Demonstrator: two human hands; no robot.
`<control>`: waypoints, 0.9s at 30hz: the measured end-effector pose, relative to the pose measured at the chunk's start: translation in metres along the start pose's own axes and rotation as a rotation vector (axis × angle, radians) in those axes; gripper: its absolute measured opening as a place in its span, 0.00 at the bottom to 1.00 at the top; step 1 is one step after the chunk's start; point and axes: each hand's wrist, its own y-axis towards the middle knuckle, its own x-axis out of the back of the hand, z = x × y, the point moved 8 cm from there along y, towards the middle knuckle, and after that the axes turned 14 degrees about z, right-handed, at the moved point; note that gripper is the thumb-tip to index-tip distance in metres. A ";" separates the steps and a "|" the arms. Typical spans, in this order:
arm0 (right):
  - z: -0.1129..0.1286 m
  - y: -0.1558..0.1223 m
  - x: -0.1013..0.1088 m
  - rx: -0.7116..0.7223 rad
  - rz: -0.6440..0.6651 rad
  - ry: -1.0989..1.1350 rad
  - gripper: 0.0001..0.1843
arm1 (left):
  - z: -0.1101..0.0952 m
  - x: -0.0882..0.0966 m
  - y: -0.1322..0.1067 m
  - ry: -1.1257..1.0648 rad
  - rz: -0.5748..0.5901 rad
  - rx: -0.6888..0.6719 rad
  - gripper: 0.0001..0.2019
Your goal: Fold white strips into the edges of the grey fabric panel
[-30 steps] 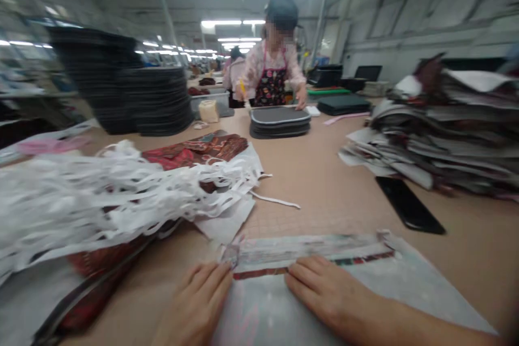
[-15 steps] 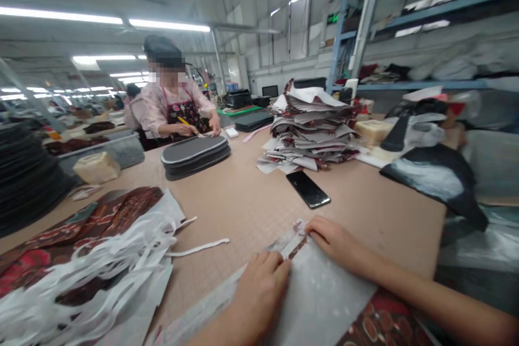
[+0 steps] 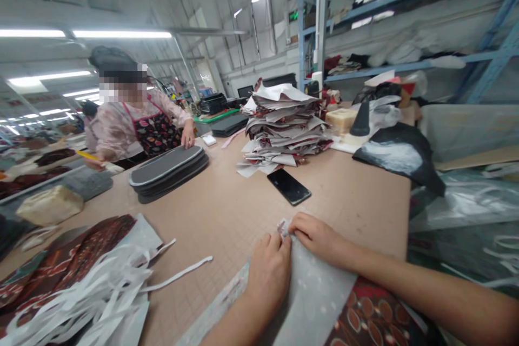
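Now the pale sheet point(image 3: 320, 275) lies near on the table point(image 3: 365, 205), its far corner apparently pinched by the left hand point(image 3: 270, 267) and right hand point(image 3: 314, 233), which have drawn closer together, so handling seems narrowed to that corner, with the black phone point(image 3: 289, 186) just beyond.

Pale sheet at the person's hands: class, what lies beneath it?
Patterned red fabric shows at the lower right edge of the pale sheet; whether it continues underneath is hidden.

Beyond the cloth point(image 3: 318, 281), tabletop point(image 3: 227, 203) opens leftward; phone point(image 3: 289, 186) and fabric stack point(image 3: 284, 124) obstruct ahead.
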 end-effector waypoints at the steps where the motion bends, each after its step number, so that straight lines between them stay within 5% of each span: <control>1: 0.000 0.000 0.000 -0.004 0.001 -0.001 0.11 | 0.000 0.000 0.000 0.003 -0.005 0.004 0.13; 27: -0.019 0.033 0.000 -0.241 0.264 -0.049 0.06 | 0.004 -0.002 0.001 -0.065 0.041 0.050 0.16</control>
